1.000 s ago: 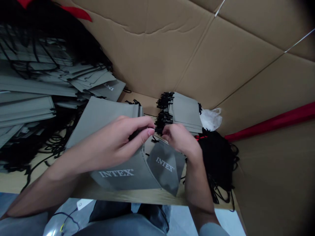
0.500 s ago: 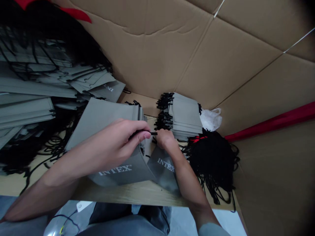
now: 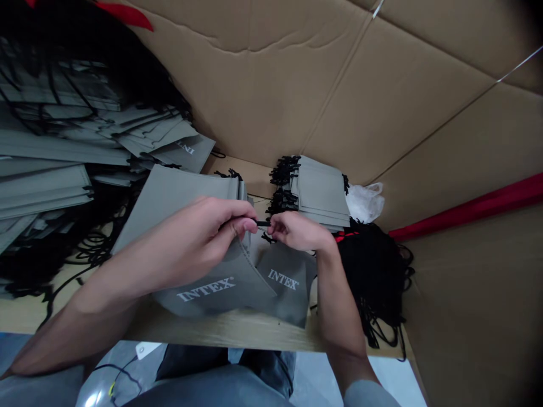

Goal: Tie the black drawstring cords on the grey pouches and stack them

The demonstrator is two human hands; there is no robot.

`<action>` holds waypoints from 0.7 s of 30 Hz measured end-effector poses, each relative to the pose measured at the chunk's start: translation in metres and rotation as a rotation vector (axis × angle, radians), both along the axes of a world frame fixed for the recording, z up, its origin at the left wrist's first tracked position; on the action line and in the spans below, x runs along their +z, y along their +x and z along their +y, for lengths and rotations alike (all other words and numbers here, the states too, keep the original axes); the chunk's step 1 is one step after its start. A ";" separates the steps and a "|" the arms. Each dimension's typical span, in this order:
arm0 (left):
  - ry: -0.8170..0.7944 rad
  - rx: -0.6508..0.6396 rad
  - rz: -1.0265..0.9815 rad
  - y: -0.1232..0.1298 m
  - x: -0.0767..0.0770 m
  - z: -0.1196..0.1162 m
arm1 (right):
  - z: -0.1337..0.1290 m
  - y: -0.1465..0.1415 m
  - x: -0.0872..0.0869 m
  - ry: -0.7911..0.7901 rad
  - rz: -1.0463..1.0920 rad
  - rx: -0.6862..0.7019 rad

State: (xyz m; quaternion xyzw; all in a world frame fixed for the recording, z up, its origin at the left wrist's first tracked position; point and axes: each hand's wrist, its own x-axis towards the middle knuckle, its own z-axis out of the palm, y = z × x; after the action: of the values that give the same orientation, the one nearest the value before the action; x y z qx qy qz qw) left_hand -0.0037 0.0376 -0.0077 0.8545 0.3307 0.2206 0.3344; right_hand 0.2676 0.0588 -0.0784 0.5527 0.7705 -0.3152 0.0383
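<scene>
My left hand (image 3: 220, 232) pinches a short black cord (image 3: 263, 224) between thumb and fingers, above a grey INTEX bag (image 3: 207, 297) that hangs toward the table's front edge. The fingertips of my right hand (image 3: 292, 229) are closed on the cord's other end, a small gap from my left. Beneath my right hand lies a second grey INTEX bag (image 3: 283, 281). Behind my left wrist, a stack of grey bags (image 3: 182, 192) shows black cord ends at its top right corner.
Heaped grey bags (image 3: 46, 141) with black cords fill the left side. A smaller bag stack (image 3: 323, 189) stands behind my right hand, beside a clear plastic bag (image 3: 365, 202). At right lies a bundle of black cords (image 3: 375, 277). Cardboard walls (image 3: 271, 85) rise behind the table.
My right hand has turned, its wrist swinging right and its fingers now pointing left on the cord. The INTEX bag under it shows more fully. My left hand has barely shifted.
</scene>
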 end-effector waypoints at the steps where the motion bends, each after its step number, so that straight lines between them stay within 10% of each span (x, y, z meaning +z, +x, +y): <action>1: -0.003 0.004 0.002 -0.001 0.000 0.000 | -0.003 0.004 0.006 0.011 0.061 0.000; 11: 0.013 -0.010 0.005 0.003 -0.001 0.001 | -0.044 0.006 0.049 0.170 0.653 -0.001; 21: 0.004 -0.021 0.030 0.005 -0.001 0.000 | -0.069 -0.009 0.062 0.440 0.745 -0.140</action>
State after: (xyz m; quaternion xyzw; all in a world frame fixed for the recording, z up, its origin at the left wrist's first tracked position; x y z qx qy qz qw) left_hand 0.0010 0.0371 -0.0083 0.8617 0.3264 0.2047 0.3301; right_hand 0.2591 -0.0099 -0.0169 0.4470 0.7412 -0.3233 -0.3825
